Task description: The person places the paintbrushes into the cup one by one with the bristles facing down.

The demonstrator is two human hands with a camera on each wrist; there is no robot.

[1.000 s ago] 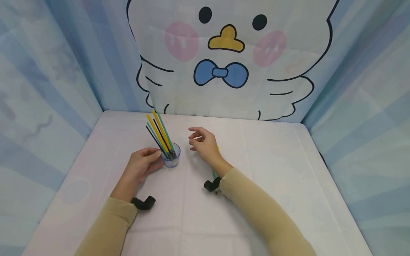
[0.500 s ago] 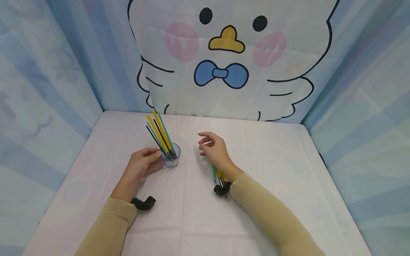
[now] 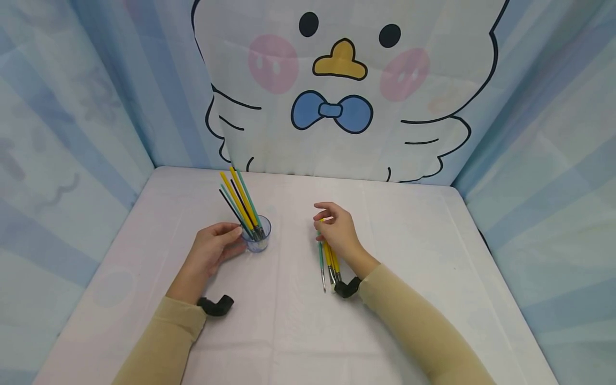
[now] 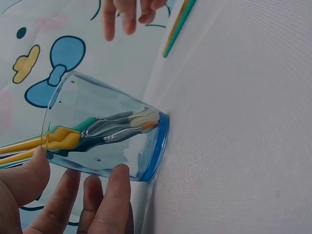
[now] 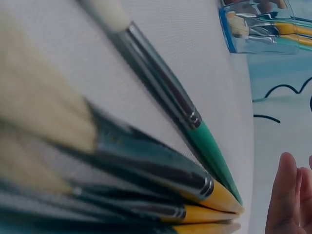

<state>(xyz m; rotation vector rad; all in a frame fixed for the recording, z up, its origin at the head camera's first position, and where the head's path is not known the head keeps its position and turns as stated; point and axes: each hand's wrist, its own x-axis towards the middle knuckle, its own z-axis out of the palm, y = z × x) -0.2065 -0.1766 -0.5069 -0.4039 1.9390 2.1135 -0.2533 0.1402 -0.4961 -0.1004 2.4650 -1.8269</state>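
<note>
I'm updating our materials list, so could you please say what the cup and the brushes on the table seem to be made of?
Cup: glossy plastic or glass, transparent with highlights.
Brushes: handles likely painted wood, smooth, evenly coloured; ferrules apparently metal, silvery reflections; bristles natural or synthetic, pale, matte.

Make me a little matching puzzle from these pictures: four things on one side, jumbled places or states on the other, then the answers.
Things:
1. Clear cup
2. Left hand
3. Right hand
4. Green-handled loose paintbrush

Places or states:
A. Above the table, gripping nothing
B. Lying beside yellow-handled loose paintbrushes
C. Standing upright, with several paintbrushes leaning in it
D. Fingers and thumb on the cup's side

Pairs: 1-C, 2-D, 3-A, 4-B
</note>
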